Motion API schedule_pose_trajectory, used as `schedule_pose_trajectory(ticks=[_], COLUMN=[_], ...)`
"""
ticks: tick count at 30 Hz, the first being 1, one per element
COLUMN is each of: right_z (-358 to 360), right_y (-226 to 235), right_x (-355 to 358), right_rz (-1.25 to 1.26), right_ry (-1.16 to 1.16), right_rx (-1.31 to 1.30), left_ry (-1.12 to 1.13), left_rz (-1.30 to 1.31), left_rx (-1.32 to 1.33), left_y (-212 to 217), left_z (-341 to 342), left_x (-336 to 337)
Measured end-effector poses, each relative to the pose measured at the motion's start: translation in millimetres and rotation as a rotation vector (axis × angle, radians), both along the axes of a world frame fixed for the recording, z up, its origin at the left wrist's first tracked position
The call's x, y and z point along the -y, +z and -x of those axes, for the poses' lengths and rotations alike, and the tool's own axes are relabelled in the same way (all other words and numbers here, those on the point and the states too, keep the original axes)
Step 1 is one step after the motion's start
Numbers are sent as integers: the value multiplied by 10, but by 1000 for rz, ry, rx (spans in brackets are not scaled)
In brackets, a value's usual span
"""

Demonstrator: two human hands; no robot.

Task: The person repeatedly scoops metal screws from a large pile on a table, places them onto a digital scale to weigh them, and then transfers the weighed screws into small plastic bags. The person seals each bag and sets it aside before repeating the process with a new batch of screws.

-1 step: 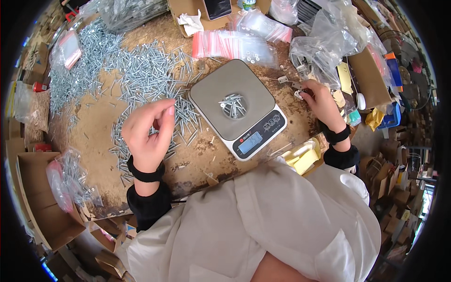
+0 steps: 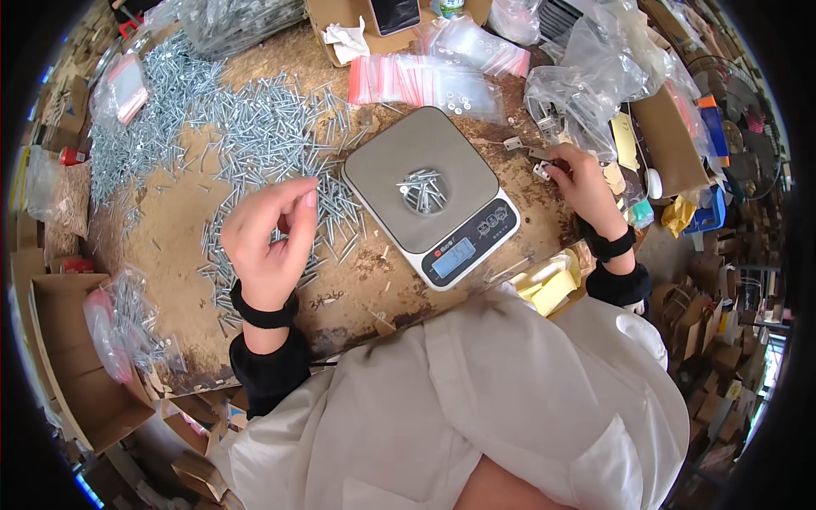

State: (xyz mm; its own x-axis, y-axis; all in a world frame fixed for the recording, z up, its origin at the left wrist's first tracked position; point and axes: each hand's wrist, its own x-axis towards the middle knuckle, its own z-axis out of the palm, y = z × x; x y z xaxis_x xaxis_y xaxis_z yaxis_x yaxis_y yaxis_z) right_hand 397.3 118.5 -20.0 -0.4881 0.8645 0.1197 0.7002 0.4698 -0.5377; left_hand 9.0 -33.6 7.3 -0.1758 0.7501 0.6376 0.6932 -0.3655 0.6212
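Note:
My left hand (image 2: 268,238) hovers over the near edge of a spread of loose silver screws (image 2: 272,127). Its thumb and forefinger are pinched together; whatever is between them, if anything, is hidden. At the right of the table, my right hand (image 2: 582,187) has its fingertips closed on a small metal bracket (image 2: 541,171). Other small metal plates (image 2: 512,144) lie beside it on the tabletop. Between my hands stands a kitchen scale (image 2: 408,157) with a grey platform and a lit display. A small round clear dish (image 2: 425,204) holding several screws rests on its platform.
Zip bags with red edges (image 2: 382,81) lie beyond the scale, some with small white rings inside. Crumpled clear plastic bags (image 2: 595,68) and a cardboard box (image 2: 671,140) are at the right. Another open carton (image 2: 59,357) stands at the lower left.

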Motion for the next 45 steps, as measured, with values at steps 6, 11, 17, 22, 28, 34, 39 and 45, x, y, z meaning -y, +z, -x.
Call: schedule_pose_trajectory(ticks=[6, 11, 17, 22, 28, 34, 39, 45], right_z=[-35, 82, 118, -170, -26, -84, -373, -474], right_y=[89, 151, 73, 43, 38, 44, 121, 13], right_x=[66, 286, 300, 71, 120, 115, 243, 407], right_rz=[93, 170, 347, 605, 197, 98, 8, 79], right_ry=[-132, -127, -92, -125, -106, -127, -224, -306], right_rx=[-115, -284, -638, -686, 35, 106, 193, 157], left_ry=[3, -29, -54, -33, -52, -69, -54, -45], left_rz=[13, 59, 126, 158, 194, 189, 208, 225], left_rx=[-11, -6, -14, -33, -19, -47, -51, -41], left_y=[-16, -37, -42, -42, -36, -57, -52, -58], left_z=[-16, -37, -104, -109, -116, -140, -121, -117], left_x=[-4, -34, -54, -49, -66, -74, -52, -39])
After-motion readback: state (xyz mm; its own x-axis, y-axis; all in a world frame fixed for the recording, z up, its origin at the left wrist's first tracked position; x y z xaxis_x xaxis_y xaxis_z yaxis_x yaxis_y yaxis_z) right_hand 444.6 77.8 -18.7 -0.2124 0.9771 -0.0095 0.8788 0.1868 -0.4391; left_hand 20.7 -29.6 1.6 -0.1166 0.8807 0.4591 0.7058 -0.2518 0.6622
